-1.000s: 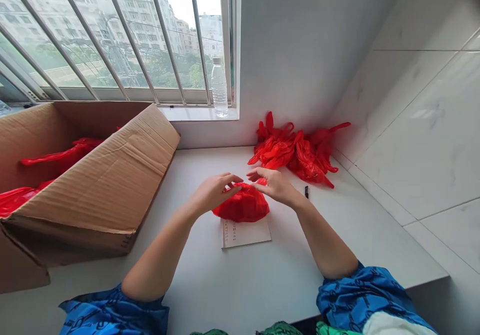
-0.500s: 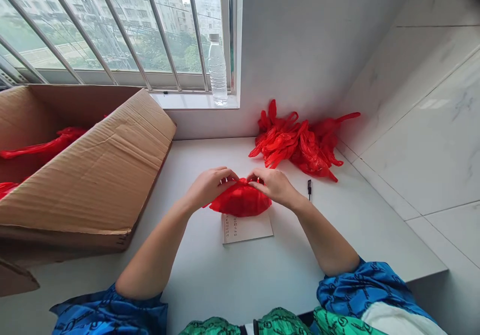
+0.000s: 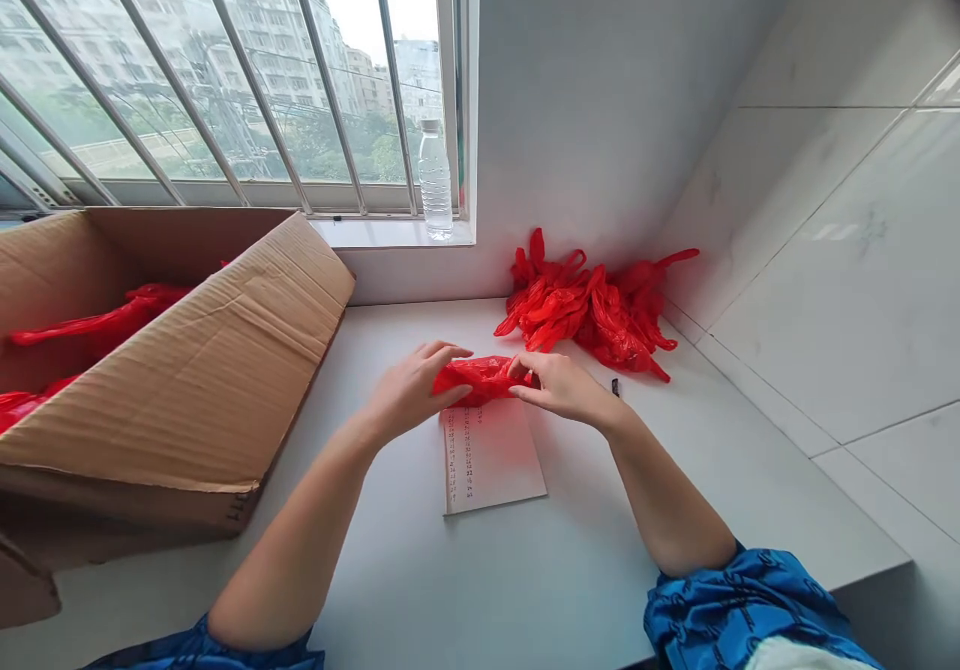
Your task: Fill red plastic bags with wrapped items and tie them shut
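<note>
I log the crumpled red plastic bag (image 3: 480, 378) lying long axis sideways between my hands, over the top edge of the handwritten white paper sheet (image 3: 491, 460), left hand (image 3: 411, 393) and right hand (image 3: 559, 390) clamping opposite ends

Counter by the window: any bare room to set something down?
Widest patch: the counter in front of the paper sheet, between the forearms. Strip right of the right forearm by the tiled wall. Crowded: left hand, right hand, red plastic bag, bag pile.
</note>
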